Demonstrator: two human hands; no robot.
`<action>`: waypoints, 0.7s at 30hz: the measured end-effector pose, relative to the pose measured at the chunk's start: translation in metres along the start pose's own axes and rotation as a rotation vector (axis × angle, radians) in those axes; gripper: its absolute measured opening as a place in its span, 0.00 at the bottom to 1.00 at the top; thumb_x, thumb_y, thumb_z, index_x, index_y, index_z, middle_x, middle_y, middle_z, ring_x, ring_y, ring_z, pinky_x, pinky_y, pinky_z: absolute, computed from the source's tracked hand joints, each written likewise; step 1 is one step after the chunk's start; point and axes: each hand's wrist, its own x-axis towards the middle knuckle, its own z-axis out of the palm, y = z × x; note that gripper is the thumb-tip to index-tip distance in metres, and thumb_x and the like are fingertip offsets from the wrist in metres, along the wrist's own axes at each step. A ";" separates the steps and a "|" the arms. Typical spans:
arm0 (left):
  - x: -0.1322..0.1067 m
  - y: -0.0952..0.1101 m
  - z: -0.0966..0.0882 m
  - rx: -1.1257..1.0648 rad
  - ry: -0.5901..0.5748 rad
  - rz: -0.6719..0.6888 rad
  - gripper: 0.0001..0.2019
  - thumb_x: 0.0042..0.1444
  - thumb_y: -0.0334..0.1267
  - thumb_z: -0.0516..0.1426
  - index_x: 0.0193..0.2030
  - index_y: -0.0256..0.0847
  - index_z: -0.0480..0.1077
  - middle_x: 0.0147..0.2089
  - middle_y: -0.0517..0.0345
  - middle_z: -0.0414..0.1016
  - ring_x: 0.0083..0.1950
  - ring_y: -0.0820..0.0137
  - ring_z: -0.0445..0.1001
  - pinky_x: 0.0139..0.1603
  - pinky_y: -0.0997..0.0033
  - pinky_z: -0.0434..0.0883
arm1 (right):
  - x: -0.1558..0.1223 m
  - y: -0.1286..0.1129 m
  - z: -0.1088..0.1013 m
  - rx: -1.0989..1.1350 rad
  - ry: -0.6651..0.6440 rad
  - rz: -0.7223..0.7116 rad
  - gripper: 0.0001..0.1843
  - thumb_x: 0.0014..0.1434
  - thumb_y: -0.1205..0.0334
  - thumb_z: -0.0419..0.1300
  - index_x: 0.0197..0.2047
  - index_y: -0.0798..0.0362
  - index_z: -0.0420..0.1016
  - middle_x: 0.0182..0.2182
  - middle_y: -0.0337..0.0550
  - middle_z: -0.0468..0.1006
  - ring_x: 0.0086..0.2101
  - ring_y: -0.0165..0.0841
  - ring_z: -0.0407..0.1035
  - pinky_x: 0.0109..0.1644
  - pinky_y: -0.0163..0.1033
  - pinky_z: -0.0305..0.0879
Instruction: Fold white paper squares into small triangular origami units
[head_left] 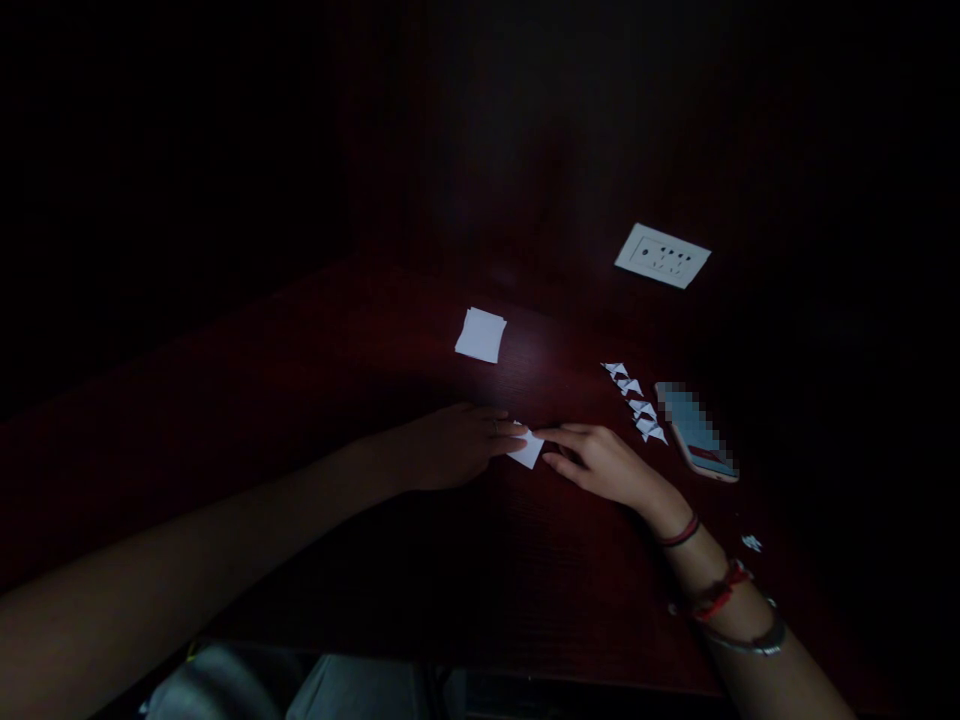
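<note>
The small sheet (531, 452), the stack (481, 335) and the folded pieces (643, 409) look like smooth, matt paper. The tabletop (559, 375) looks like polished wood with fine grain; the socket plate (663, 256) resembles smooth plastic, the trousers (360, 688) matt cloth.

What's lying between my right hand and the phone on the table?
The head view shows a row of small folded papers between your right hand and the phone.
</note>
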 end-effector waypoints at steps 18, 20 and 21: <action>0.004 -0.003 -0.003 -0.106 0.003 -0.026 0.21 0.55 0.30 0.48 0.56 0.48 0.56 0.58 0.58 0.54 0.56 0.65 0.55 0.54 0.64 0.54 | 0.003 -0.007 0.004 -0.031 0.021 0.058 0.18 0.58 0.61 0.47 0.53 0.49 0.61 0.43 0.43 0.72 0.41 0.33 0.68 0.43 0.39 0.64; 0.004 -0.003 -0.004 -0.109 -0.010 -0.027 0.22 0.54 0.30 0.48 0.56 0.47 0.56 0.58 0.57 0.54 0.56 0.65 0.56 0.54 0.63 0.55 | 0.004 -0.007 0.004 -0.032 0.008 0.054 0.18 0.58 0.61 0.46 0.53 0.49 0.61 0.43 0.43 0.72 0.41 0.33 0.68 0.44 0.39 0.64; 0.004 -0.003 -0.005 -0.111 -0.014 -0.029 0.21 0.54 0.30 0.48 0.56 0.47 0.56 0.58 0.56 0.54 0.56 0.65 0.56 0.53 0.63 0.55 | 0.005 -0.007 0.004 -0.034 0.006 0.052 0.18 0.58 0.61 0.46 0.53 0.49 0.61 0.44 0.43 0.72 0.41 0.33 0.67 0.44 0.39 0.63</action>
